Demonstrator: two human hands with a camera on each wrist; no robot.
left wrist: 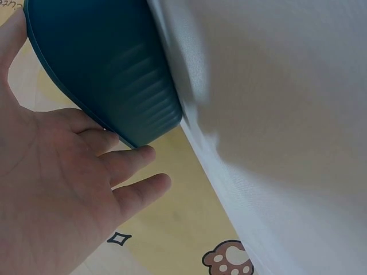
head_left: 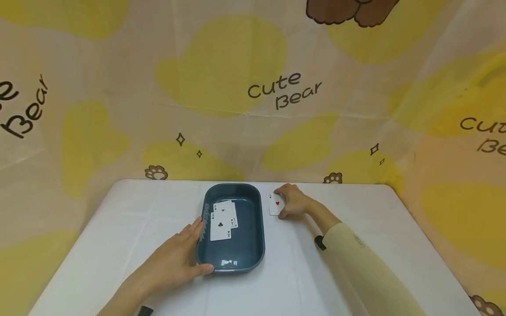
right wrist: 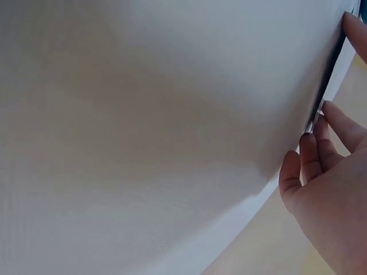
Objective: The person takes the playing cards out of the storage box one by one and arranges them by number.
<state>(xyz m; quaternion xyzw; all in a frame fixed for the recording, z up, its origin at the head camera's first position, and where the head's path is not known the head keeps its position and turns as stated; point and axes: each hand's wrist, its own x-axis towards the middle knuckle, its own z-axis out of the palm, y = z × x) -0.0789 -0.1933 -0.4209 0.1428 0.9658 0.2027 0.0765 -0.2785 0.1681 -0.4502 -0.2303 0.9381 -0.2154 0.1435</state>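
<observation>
A dark blue rectangular tray (head_left: 245, 256) holds several overlapping white playing cards, with an ace of clubs (head_left: 220, 228) on top. My left hand (head_left: 174, 256) rests against the tray's left side, fingers fairly straight along the wall and thumb at the near left corner of the rim. In the left wrist view, the fingertips of the left hand (left wrist: 63, 166) touch the tray's outer wall (left wrist: 120, 74). Right of the tray, my right hand (head_left: 294, 202) grips an ace of hearts (head_left: 276, 208) by its edges, between thumb and fingers. Part of this card is hidden behind the hand.
The tray and cards are on a table (head_left: 158, 197) covered with a white cloth. Behind it hangs a yellow and beige backdrop (head_left: 233, 66) printed with bear lettering and paw prints, which meets the table's far edge.
</observation>
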